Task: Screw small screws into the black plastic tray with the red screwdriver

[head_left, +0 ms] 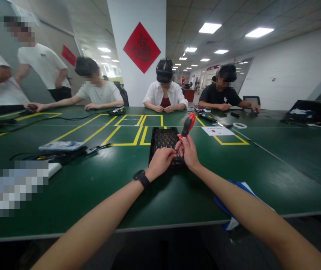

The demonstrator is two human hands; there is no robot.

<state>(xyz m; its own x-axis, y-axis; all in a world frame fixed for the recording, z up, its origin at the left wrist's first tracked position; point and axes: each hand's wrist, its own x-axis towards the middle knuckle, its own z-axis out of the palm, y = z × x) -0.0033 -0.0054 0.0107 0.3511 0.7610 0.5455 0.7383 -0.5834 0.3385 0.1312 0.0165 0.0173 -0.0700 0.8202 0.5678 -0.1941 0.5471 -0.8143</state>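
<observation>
A screwdriver [188, 125] with a red and black handle leans in my right hand [190, 153], its handle end up and its shaft pointing down. My right fingers are closed around its lower part. My left hand [162, 160] is closed in a pinch close to the shaft's lower end; what it pinches, if anything, is too small to make out. Both hands are over the near right part of a black open case [164, 137], which holds rows of small pieces or compartments. The screwdriver's tip is hidden by my fingers. A black watch [141, 179] is on my left wrist.
A phone-like slab [61, 145] lies on black cables at left. Blue and white cloth [225, 204] hangs over the near edge, under my right forearm. Beyond are a paper sheet [218, 131], a white tape ring [239, 125] and several people across the green table [92, 204].
</observation>
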